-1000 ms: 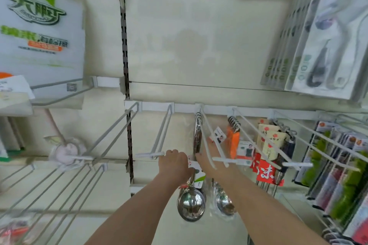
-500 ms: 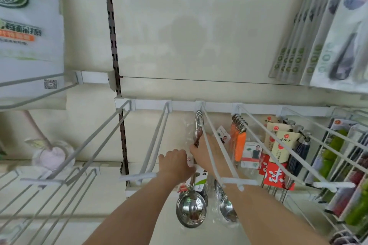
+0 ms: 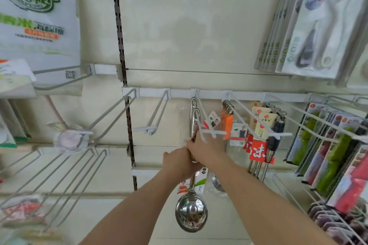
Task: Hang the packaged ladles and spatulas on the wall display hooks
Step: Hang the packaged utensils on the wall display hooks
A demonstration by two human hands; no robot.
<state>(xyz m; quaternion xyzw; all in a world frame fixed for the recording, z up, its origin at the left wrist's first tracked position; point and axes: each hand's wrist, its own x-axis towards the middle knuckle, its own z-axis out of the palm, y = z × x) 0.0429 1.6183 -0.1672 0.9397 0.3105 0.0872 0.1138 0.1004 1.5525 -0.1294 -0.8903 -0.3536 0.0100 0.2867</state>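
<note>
A packaged steel ladle (image 3: 191, 212) hangs bowl-down under a white double-wire display hook (image 3: 201, 117), its handle top near the hook. My left hand (image 3: 179, 162) grips the ladle's handle at mid-length. My right hand (image 3: 207, 147) holds the handle a little higher, just under the hook's front crossbar. A second ladle (image 3: 217, 184) in clear wrap hangs behind, mostly hidden by my right arm.
An empty white hook (image 3: 157, 113) juts out left of the ladles. Orange-handled utensils (image 3: 227, 119) and red-tagged tools (image 3: 257, 150) hang on hooks to the right, green packs (image 3: 334, 155) further right. Boxed sets (image 3: 310, 26) hang above. More wire hooks (image 3: 65, 169) fill the lower left.
Both hands slid down the ladle handle as the view shifted. The ladle handle top now shows beside the hook wire.
</note>
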